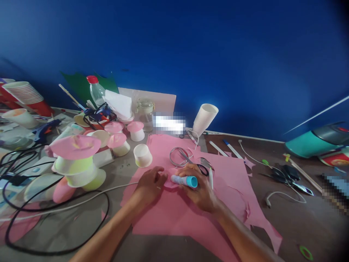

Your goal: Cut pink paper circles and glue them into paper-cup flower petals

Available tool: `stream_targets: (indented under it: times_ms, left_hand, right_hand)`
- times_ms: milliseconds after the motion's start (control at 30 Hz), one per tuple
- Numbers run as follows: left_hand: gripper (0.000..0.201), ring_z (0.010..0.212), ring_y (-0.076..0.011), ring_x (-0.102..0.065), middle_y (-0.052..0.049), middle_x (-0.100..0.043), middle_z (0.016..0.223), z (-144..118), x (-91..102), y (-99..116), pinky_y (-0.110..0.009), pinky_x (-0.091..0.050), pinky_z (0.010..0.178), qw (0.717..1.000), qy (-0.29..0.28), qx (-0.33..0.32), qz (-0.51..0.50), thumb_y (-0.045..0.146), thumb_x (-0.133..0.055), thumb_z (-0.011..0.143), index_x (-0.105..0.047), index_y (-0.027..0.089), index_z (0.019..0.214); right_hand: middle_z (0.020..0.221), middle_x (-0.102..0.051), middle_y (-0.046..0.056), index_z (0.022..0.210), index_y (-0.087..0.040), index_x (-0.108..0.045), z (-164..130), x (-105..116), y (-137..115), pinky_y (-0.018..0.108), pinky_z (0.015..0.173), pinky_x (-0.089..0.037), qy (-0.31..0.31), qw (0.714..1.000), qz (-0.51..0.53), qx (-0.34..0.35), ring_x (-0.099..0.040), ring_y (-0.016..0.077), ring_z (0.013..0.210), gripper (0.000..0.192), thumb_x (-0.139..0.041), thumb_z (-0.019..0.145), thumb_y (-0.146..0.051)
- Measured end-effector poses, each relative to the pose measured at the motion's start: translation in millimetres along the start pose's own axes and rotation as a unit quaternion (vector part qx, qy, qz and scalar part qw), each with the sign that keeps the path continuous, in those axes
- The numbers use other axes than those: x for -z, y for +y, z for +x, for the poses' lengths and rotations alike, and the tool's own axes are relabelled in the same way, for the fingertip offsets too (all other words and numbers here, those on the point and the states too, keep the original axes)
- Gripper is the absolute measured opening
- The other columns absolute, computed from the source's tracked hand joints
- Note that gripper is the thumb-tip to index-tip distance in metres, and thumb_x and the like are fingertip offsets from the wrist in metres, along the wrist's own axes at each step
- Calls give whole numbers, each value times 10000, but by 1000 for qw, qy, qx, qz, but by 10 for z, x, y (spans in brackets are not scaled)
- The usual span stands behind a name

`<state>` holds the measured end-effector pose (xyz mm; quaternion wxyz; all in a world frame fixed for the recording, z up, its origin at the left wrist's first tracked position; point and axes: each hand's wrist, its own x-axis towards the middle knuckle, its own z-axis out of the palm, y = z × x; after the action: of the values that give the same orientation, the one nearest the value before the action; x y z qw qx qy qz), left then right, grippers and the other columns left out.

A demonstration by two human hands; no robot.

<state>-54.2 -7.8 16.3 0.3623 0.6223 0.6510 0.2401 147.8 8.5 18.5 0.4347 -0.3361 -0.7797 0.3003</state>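
A glue stick (185, 181) with a light-blue base is in my right hand (200, 187), its tip end pointing left over a small pink paper piece (169, 185). My left hand (151, 182) has its fingers curled at the left edge of that piece, pinching or pressing it; the fingertips are partly hidden. Beneath both hands lie large pink paper sheets (174, 222). Scissors (201, 169) with dark handles rest just beyond my right hand, near a coiled cable (178, 157). A short white paper cup (143, 155) stands beyond my left hand.
Pink-topped cups (135, 130) and a stacked cup piece (76, 160) stand at left, among black cables (106, 214). A cup stack (205, 118) leans near the blue wall. A glass jar (145, 112) stands at the back. Markers (231, 148) and a teal bottle (311, 140) lie right.
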Motion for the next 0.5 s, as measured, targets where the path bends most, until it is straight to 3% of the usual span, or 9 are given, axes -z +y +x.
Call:
stream_targets:
  times_ms: [267,500]
  left_hand:
    - [142,620,-137,-473,34,-491,618,41,-47,-90,-255,-323,573,999,6,-27,38,222,-502,769,-496,204,629]
    - [138,686,-170,-519,0,-549,672,17,-6,-38,-277,-354,610,997,-9,-26,79,216,-501,779,-535,204,646]
  right_hand:
    - [928,-734,56,885,-254,-641,45,53,-14,442,867,-523,-24,997,64,-38,-643,247,932,70,-689,835,-247]
    - [957,-744,67,924,-246,-624,42,32,44,390,755,-582,108,971,148,-153,-712,242,876,193,-739,807,-348]
